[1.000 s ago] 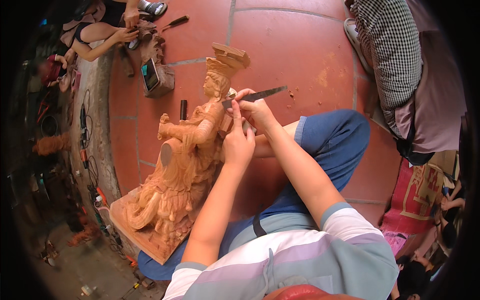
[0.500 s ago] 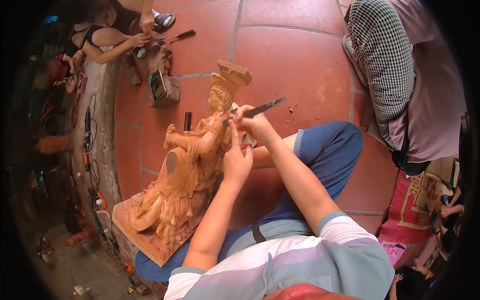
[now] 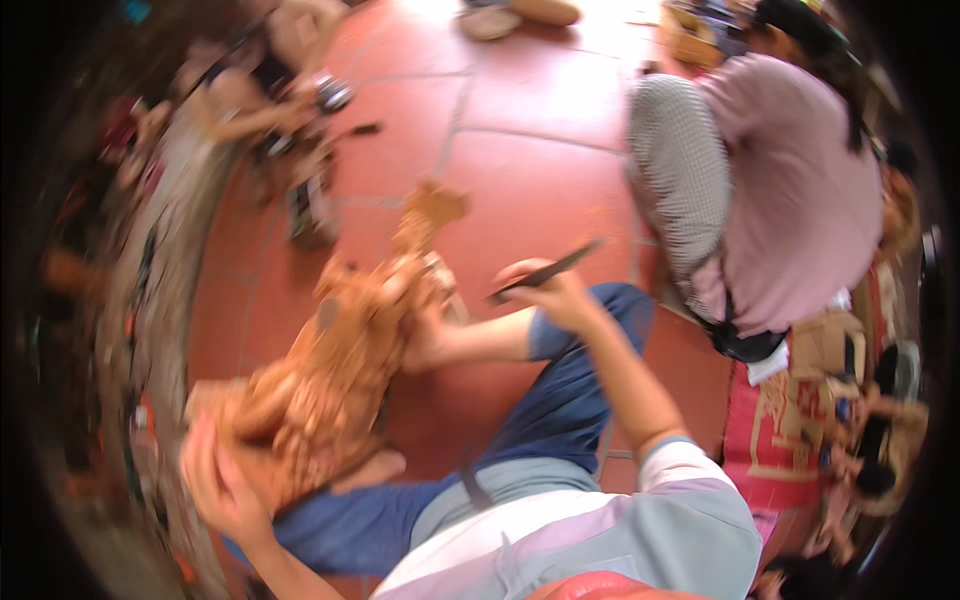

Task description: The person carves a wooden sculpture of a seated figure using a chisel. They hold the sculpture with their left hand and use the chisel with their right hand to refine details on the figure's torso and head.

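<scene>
A carved wooden statue (image 3: 335,355) of a robed figure with a tall headpiece leans on its base between my legs, blurred by motion. My left hand (image 3: 225,485) grips the near left edge of the base, its fingers lying along the side. To the right of the statue and apart from it, my right hand (image 3: 550,290) is closed around a dark, slim carving chisel (image 3: 565,265). One end of the chisel points up and to the right. My bare foot (image 3: 425,335) rests against the statue's back.
Another person in a pink top (image 3: 800,200) crouches at the right. At the upper left, a person's hands (image 3: 290,115) are at a wooden piece (image 3: 312,205), near a tool (image 3: 365,129) on the tiles. A rough ledge (image 3: 160,290) runs along the left.
My left hand has left the statue's upper back and come down to its base. My right hand has drawn away from the statue with the chisel. The whole view has shifted.
</scene>
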`<state>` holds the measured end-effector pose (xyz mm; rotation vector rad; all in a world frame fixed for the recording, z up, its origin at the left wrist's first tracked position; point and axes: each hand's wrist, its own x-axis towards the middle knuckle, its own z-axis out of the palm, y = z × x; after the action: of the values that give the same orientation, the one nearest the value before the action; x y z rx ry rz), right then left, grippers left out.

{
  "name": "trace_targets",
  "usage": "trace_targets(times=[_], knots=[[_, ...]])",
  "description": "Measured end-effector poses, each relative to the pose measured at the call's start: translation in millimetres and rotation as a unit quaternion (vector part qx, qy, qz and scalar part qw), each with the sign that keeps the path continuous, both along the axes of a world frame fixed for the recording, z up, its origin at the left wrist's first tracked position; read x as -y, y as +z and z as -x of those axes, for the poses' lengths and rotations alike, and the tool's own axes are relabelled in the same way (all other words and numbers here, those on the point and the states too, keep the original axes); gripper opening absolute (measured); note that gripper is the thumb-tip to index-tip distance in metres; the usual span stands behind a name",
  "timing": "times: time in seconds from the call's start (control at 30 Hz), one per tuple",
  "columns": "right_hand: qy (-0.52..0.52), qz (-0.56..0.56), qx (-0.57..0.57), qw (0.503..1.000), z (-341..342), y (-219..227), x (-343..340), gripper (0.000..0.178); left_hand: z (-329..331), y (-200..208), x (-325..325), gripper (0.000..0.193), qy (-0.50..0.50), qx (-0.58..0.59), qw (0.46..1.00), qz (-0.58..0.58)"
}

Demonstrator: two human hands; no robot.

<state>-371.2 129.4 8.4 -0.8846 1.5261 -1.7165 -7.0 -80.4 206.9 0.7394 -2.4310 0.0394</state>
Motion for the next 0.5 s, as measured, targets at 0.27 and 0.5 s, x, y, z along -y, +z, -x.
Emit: trace_targets(times=[0.27,0.5], knots=[[0.041,-0.152,-0.141,0.978,-3.9,115.3,-79.9,0.017,-37.6,-19.5,140.6,0.053,0.036,0.114,0.971,-0.207],[0.119,-0.247,-0.136,0.952,27.9,112.9,-56.5,0.022,-0.5,-39.8,177.4,0.051,0.021,0.197,0.957,-0.211]])
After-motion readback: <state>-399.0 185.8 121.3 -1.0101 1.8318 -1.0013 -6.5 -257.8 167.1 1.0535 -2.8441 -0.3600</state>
